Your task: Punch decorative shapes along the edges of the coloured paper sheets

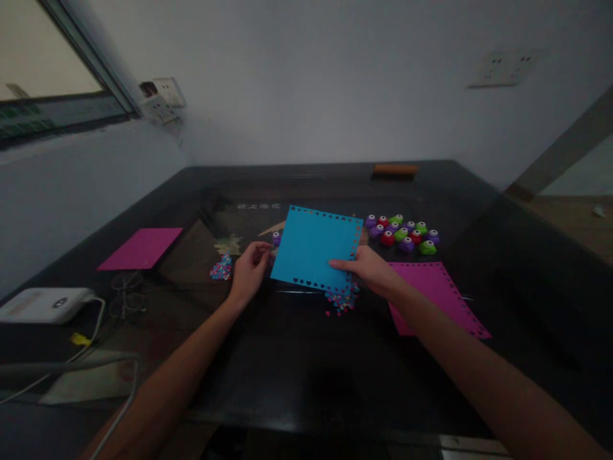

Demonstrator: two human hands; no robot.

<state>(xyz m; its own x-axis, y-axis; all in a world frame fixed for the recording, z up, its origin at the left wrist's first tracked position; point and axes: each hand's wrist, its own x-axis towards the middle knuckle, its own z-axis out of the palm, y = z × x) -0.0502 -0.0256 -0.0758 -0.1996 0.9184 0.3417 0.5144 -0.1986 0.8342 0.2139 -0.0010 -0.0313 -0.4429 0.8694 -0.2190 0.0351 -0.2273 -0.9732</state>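
A square sheet of blue paper (pixel 318 246) is held up, tilted, over the middle of the table. Small shaped holes run along its top, right and bottom edges; its left edge looks unpunched. My right hand (pixel 366 268) grips the sheet at the right edge, thumb flat on its face. By the left edge, my left hand (pixel 253 265) has its fingers curled closed at a purple craft punch (pixel 276 238), which their tips partly hide. Loose confetti (pixel 342 300) lies under the sheet's lower right corner, and another confetti pile (pixel 221 268) is left of my left hand.
Several purple, red and green craft punches (pixel 402 235) stand at right. A punched pink sheet (pixel 431 291) lies under my right forearm, another pink sheet (pixel 142 249) far left. A white device (pixel 48 305) with a cable sits at the left edge; a brown bar (pixel 395 169) lies behind.
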